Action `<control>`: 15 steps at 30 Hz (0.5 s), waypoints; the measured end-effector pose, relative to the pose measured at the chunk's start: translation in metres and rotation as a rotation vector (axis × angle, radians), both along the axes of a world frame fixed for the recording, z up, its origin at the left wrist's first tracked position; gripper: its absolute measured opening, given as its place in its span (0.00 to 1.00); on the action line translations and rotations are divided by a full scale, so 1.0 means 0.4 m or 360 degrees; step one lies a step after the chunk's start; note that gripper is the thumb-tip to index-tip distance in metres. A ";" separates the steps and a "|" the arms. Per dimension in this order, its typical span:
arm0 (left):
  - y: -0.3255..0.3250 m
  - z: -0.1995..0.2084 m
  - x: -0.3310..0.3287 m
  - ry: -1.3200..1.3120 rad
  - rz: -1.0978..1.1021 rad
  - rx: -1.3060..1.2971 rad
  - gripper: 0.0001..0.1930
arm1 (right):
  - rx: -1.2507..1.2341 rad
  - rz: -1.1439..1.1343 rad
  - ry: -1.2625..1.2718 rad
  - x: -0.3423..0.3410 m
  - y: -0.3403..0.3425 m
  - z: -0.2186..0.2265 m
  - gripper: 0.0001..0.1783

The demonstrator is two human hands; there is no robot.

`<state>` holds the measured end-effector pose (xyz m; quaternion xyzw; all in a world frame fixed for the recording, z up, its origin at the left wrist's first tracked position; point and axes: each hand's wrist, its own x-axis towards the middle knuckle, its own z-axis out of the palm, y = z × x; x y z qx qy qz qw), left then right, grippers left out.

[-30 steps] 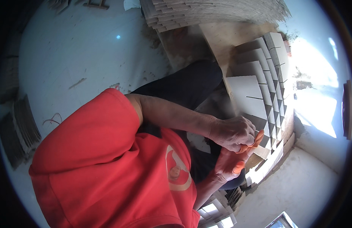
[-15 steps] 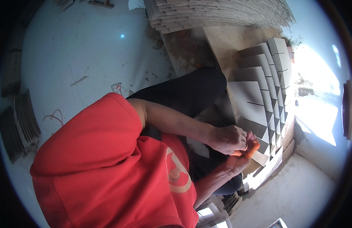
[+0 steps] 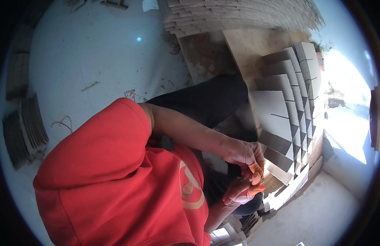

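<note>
1. My left hand (image 3: pixel 242 152) is bending its fingers loosely, and its tips are meeting my other hand's.
2. My right hand (image 3: pixel 237 192) is sitting right up against it, half open with fingers curled.
3. Orange finger covers (image 3: pixel 257 190) are hugging the digits just where both hands are meeting; I can't tell whether either hand is pinching one.
4. Slotted dividers (image 3: pixel 272 108) are standing upright in a crossed row just beyond my fingers, touching neither palm.
5. A card stack (image 3: pixel 239 16) is lying well apart, up past my dark trousers (image 3: pixel 206 100).
</note>
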<state>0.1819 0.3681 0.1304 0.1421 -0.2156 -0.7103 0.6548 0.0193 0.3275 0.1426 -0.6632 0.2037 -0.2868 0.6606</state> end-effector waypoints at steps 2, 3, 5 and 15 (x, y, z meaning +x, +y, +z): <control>0.001 0.005 -0.019 0.0019 0.0020 0.0016 0.05 | 0.0089 0.0124 0.0168 -0.001 -0.003 0.046 0.33; -0.001 0.009 -0.025 0.0026 0.0015 0.0019 0.05 | 0.0126 0.0174 0.0256 0.004 0.001 0.076 0.34; 0.002 0.040 -0.008 -0.0156 0.0008 0.0012 0.04 | 0.0230 0.0112 0.0145 0.030 0.021 0.080 0.31; 0.008 0.056 -0.011 -0.1120 0.0369 -0.0344 0.04 | 0.0725 0.0277 -0.0455 -0.022 0.041 0.015 0.20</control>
